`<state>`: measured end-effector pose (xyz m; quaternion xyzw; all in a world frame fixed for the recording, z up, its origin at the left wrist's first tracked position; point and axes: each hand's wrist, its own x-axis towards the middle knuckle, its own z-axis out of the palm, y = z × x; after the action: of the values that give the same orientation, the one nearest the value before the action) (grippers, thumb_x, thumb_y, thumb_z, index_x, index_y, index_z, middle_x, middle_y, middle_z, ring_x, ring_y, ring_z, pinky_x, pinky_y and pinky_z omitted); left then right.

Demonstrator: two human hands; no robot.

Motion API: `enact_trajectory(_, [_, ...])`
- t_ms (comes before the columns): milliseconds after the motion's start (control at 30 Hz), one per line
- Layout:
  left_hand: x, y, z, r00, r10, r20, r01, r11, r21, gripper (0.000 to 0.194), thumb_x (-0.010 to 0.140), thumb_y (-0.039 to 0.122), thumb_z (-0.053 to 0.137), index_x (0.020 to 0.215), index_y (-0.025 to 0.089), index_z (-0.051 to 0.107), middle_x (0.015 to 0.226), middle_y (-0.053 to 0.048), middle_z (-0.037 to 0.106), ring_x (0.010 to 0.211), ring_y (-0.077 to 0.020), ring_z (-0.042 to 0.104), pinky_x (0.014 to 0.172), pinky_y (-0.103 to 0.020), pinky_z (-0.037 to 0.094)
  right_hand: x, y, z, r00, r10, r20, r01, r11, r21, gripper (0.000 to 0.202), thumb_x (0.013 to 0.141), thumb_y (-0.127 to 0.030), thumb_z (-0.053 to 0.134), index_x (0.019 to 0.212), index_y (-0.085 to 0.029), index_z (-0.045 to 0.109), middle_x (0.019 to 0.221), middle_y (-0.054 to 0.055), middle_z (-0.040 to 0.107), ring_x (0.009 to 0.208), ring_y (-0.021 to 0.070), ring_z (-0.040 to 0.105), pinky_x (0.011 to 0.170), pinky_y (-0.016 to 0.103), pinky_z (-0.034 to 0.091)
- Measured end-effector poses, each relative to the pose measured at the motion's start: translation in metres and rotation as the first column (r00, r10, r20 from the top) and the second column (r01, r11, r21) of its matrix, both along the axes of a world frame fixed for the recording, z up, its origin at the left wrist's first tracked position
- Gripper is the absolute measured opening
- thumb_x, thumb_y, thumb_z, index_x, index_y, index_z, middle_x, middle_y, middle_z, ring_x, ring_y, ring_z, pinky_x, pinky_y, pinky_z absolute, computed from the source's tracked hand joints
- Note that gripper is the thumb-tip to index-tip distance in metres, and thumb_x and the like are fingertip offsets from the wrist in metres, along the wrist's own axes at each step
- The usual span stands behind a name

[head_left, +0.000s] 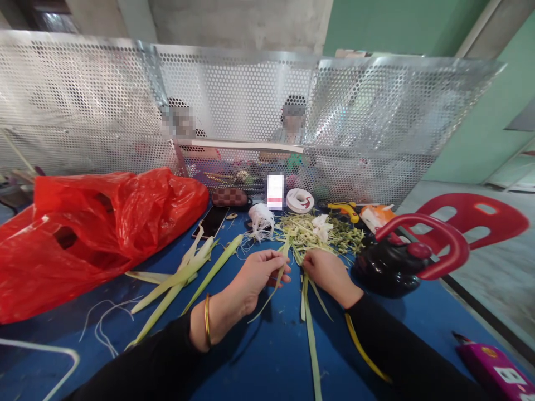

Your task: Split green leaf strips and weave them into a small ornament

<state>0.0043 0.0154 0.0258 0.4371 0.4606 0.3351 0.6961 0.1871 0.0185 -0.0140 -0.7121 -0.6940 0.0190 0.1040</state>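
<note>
My left hand (264, 273) pinches a thin pale-green leaf strip (273, 293), its tail hanging toward the blue table (251, 356). Close beside it on the right, my right hand (324, 273) is closed around several longer leaf strips (310, 334) that trail down toward me. Both hands stay just in front of a heap of green and yellowish plant scraps (307, 229) with a crumpled white piece on top. Left of my left hand lie whole pale-green leaves (179, 278), overlapping one another. Some fingertips of my right hand are hidden.
A red plastic bag (104, 223) covers the left side. Behind my hands are a phone (212, 221), a white string roll (262, 217), a white spool (300, 200) and a patterned pouch (229, 196). A black kettle (388, 264) stands right. Beyond the perforated metal screen (238, 83) sit two people.
</note>
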Motion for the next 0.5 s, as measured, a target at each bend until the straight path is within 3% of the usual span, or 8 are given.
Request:
enact_trajectory(200, [0.001, -0.001, -0.002, 1.0, -0.002, 0.001, 0.002, 1.0, -0.009, 0.009, 0.078, 0.024, 0.064, 0.073, 0.017, 0.061, 0.066, 0.0, 0.063, 0.054, -0.0083, 0.058, 0.051, -0.019, 0.043, 0.0, 0.002, -0.003, 0.997, -0.008, -0.071, 0.014, 0.997, 0.076, 0.014, 0.083, -0.022, 0.055, 0.073, -0.018, 0.064, 0.074, 0.006, 0.069, 0.067, 0.0173, 0.06, 0.055, 0.026, 0.027])
enact_trajectory(300, [0.001, 0.0, -0.004, 1.0, -0.009, 0.0, 0.009, 1.0, -0.007, 0.008, 0.079, 0.022, 0.062, 0.075, 0.016, 0.061, 0.067, 0.0, 0.063, 0.055, -0.0081, 0.059, 0.052, -0.019, 0.043, -0.001, 0.002, -0.005, 0.993, 0.012, -0.121, 0.004, 0.992, 0.127, 0.014, 0.079, -0.016, 0.057, 0.066, -0.019, 0.061, 0.066, 0.004, 0.066, 0.062, 0.0162, 0.058, 0.054, 0.026, 0.027])
enact_trajectory(400, [0.001, 0.0, -0.006, 1.0, -0.008, 0.009, 0.008, 1.0, 0.002, 0.009, 0.08, 0.023, 0.061, 0.075, 0.016, 0.06, 0.069, 0.0, 0.063, 0.056, -0.0084, 0.059, 0.053, -0.019, 0.044, 0.002, 0.001, -0.001, 0.98, 0.009, -0.196, 0.038, 0.971, 0.237, 0.015, 0.08, -0.015, 0.054, 0.067, -0.019, 0.06, 0.066, 0.003, 0.064, 0.062, 0.0161, 0.056, 0.055, 0.025, 0.03])
enact_trajectory(500, [0.001, 0.001, -0.005, 1.0, 0.021, 0.022, -0.022, 1.0, 0.008, 0.012, 0.08, 0.026, 0.062, 0.075, 0.016, 0.058, 0.071, 0.0, 0.063, 0.057, -0.0086, 0.059, 0.054, -0.019, 0.044, 0.006, -0.001, 0.009, 0.954, 0.017, -0.301, 0.107, 0.914, 0.392, 0.014, 0.086, -0.023, 0.049, 0.079, -0.018, 0.061, 0.079, 0.005, 0.065, 0.07, 0.017, 0.058, 0.063, 0.025, 0.039])
